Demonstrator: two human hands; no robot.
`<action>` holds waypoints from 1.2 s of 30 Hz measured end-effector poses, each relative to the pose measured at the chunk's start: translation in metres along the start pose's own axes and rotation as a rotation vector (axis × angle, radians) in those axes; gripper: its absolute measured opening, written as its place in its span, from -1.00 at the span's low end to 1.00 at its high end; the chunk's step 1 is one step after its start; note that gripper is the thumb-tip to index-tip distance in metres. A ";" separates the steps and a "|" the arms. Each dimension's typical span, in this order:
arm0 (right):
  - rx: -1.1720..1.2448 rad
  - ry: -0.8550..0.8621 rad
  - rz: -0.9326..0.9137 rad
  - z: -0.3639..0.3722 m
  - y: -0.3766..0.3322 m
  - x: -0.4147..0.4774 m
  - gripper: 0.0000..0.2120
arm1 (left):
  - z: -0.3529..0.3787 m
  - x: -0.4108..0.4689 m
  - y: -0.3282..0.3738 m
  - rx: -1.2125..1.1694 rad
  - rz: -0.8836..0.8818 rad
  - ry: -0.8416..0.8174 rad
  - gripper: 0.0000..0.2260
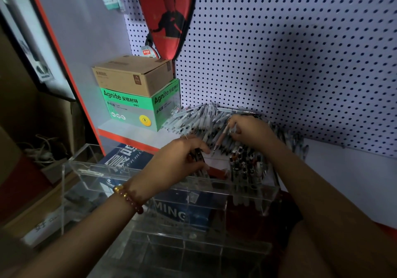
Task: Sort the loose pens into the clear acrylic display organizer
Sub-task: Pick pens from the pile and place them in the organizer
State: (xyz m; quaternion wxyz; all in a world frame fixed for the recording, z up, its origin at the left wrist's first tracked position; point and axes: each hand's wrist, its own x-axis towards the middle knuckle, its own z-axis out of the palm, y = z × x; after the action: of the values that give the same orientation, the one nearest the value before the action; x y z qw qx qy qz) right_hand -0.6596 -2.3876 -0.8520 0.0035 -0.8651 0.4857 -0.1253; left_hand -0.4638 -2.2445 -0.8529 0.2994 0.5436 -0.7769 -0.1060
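A heap of loose pens [202, 118] lies on the white shelf against the pegboard. In front of it stands the clear acrylic organizer [137, 174], tiered, with several compartments. Its back right compartment holds several upright pens [247, 166]. My left hand [182, 159] reaches over the organizer's back row and grips a few dark pens [198, 155]. My right hand [251, 130] rests on the heap and pinches a light pinkish pen [222, 135] that points down toward the organizer.
A brown carton [133, 73] sits on a green Agnite box [137, 108] at the shelf's left. A red racket cover [169, 15] hangs on the pegboard [300, 52]. Blue boxes [126, 155] lie under the organizer. Cardboard and cables fill the floor at left.
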 end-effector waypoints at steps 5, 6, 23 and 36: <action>0.036 0.058 0.030 -0.011 0.000 -0.004 -0.92 | -0.008 -0.001 -0.002 -0.228 -0.082 0.009 -0.71; 0.058 0.089 0.016 -0.013 -0.001 -0.006 -0.91 | -0.011 -0.001 -0.001 -0.267 -0.101 0.012 -0.71; 0.405 0.688 -0.605 -0.064 -0.088 -0.060 -0.88 | -0.036 0.011 0.024 -1.052 -0.313 0.217 -0.75; 0.367 0.074 -0.068 -0.025 -0.012 -0.008 -0.83 | -0.037 0.025 0.022 -1.080 -0.319 0.371 -0.84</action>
State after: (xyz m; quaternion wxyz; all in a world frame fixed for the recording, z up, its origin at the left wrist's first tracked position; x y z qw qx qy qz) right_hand -0.6587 -2.3719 -0.8280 0.1392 -0.8606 0.4251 -0.2436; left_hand -0.4657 -2.2526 -0.8037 0.6448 0.4338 -0.4563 -0.4334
